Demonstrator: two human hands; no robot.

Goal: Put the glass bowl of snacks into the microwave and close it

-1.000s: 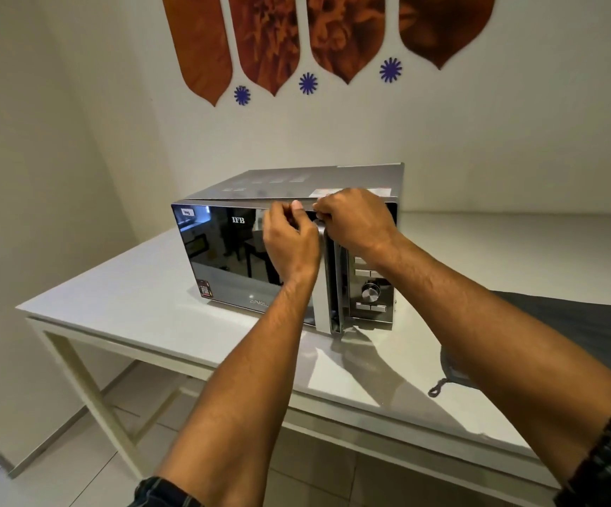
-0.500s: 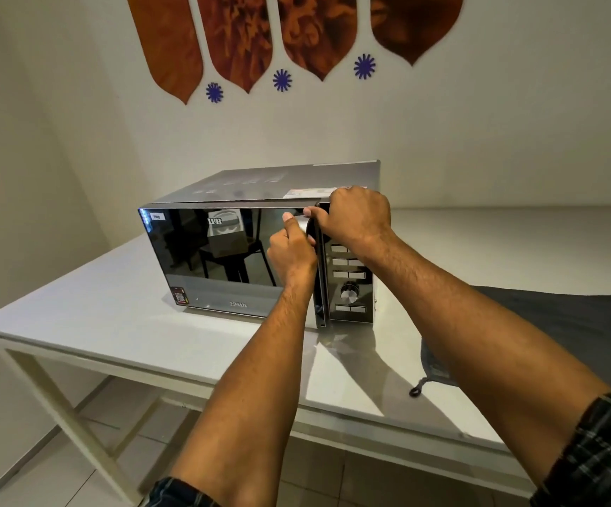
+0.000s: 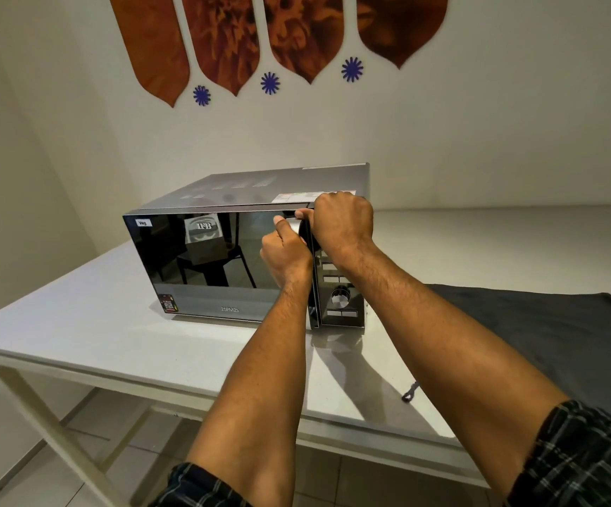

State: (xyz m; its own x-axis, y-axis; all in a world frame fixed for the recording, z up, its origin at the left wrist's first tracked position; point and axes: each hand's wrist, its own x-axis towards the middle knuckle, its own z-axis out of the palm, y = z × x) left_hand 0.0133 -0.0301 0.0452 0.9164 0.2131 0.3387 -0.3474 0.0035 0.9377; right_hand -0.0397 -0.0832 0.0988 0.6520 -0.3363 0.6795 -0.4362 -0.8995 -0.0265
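Observation:
A silver microwave with a dark mirrored door stands on the white table. The door lies nearly flush with the body, with a thin gap along its top right edge. My right hand is curled over the top of the door handle at the door's right edge. My left hand is a loose fist with its thumb pressed on the door just left of the handle. The glass bowl of snacks is hidden from view.
A dark grey cloth with a small loop lies on the table right of the microwave. The control panel with a knob faces me. Brown wall decals hang above. Walls stand behind and to the left.
The door has swung from slightly ajar to almost flush against the microwave body. Both hands stayed at the handle and followed it in. The camera view shifted a little.

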